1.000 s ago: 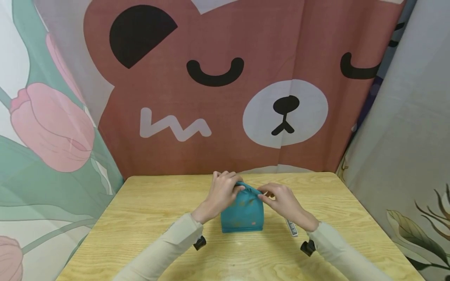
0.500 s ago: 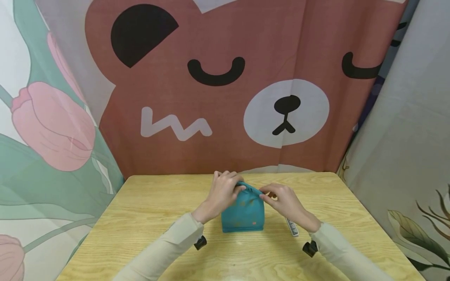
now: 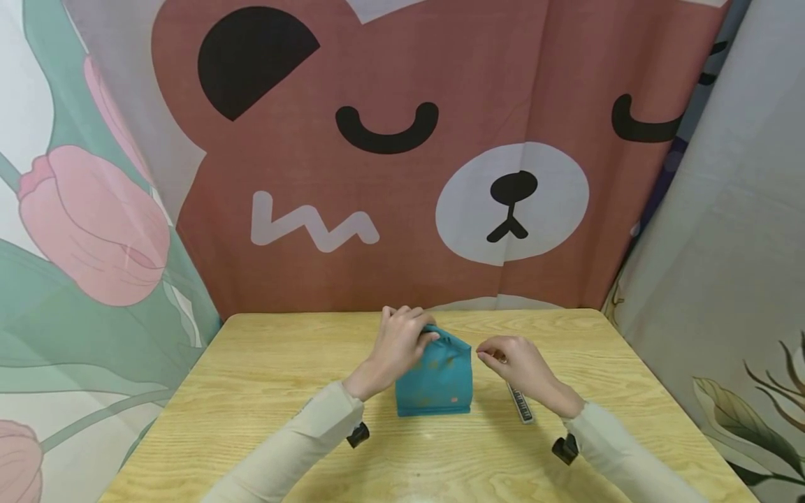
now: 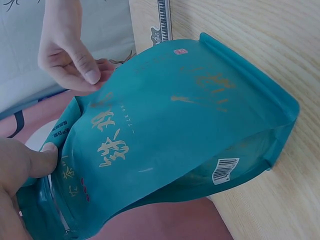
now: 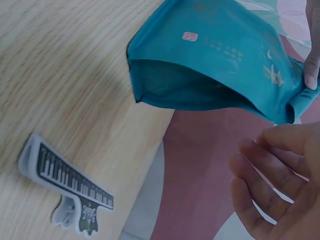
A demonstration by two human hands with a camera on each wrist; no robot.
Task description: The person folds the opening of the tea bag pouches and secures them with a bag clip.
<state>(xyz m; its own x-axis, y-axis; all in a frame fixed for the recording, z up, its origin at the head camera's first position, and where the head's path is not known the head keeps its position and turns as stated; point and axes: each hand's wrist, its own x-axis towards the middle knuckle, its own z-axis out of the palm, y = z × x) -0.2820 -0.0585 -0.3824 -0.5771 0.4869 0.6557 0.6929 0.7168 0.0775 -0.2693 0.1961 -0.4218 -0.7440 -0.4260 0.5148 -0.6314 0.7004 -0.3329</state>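
A pouch (image 3: 434, 388) is standing on the bench (image 3: 283, 419) near its middle. The left hand (image 3: 399, 339) is gripping the pouch's top at its left side, while the right hand (image 3: 520, 365) is hovering just beside the top right corner, apart from it. To the pouch's right, a clip (image 3: 521, 405) is lying on the bench, its far end seemingly sitting beneath the right hand. Behind the bench, a curtain (image 3: 390, 209) is hanging.

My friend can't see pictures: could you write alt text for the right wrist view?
The left hand holds the folded top of a teal bag on a wooden table. The right hand, fingers loosely bent, hovers apart from it; a piano-patterned clip lies nearby.
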